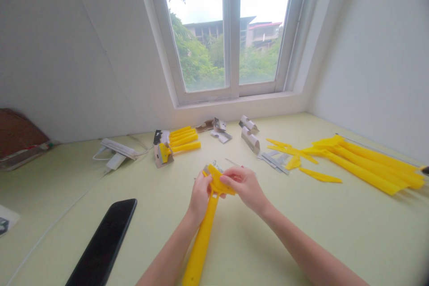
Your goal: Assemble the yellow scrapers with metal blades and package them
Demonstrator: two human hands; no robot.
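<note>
A yellow plastic scraper (pixel 205 237) is held between my hands, its long handle slanting down toward the bottom edge. My left hand (pixel 199 196) is closed round the left side of the scraper's head. On the other side, the thumb and fingers of my right hand (pixel 246 187) pinch a yellow piece (pixel 218 180) at the head; whether it is fixed there I cannot tell. Just beyond my hands lie a pile of small metal parts (pixel 217 167), partly hidden, and a thin tool with a metal shaft (pixel 233 161).
Yellow scrapers with card sleeves (pixel 181 139) lie at back left. Folded card sleeves (pixel 250 139), metal blades (pixel 273 162), loose yellow pieces (pixel 321 175) and long yellow handles (pixel 368 163) lie to the right. A black phone (pixel 103 241) and power strip (pixel 119 146) are left.
</note>
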